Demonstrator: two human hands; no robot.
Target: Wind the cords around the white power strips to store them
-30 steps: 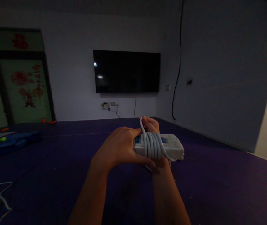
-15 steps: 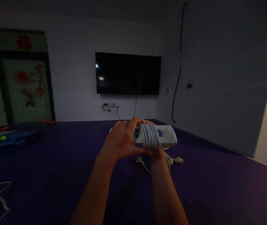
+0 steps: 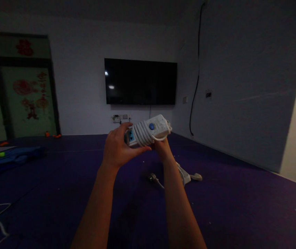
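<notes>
A white power strip [image 3: 160, 125] with a blue button is held up in front of me, its right end tilted upward. Several turns of its white cord [image 3: 143, 133] are wound around its middle, and a cord loop runs along the right end. My left hand [image 3: 116, 143] is closed around the left end, thumb below and fingers on top, beside a blue socket. Under and behind the strip is my right hand [image 3: 161, 148]; its fingers are hidden there, so what they grip does not show.
On the purple floor [image 3: 137, 214] beyond my right forearm lie a plug [image 3: 152, 177] and another white plug-ended cord piece [image 3: 196, 177]. Blue cloth [image 3: 15, 155] lies at left, and a white cable [image 3: 1, 221] at lower left. A television [image 3: 140, 82] hangs on the wall.
The power strip has moved left and up, and its right end has tilted upward. My left hand went with it. My right hand dropped from behind the top edge to below the strip.
</notes>
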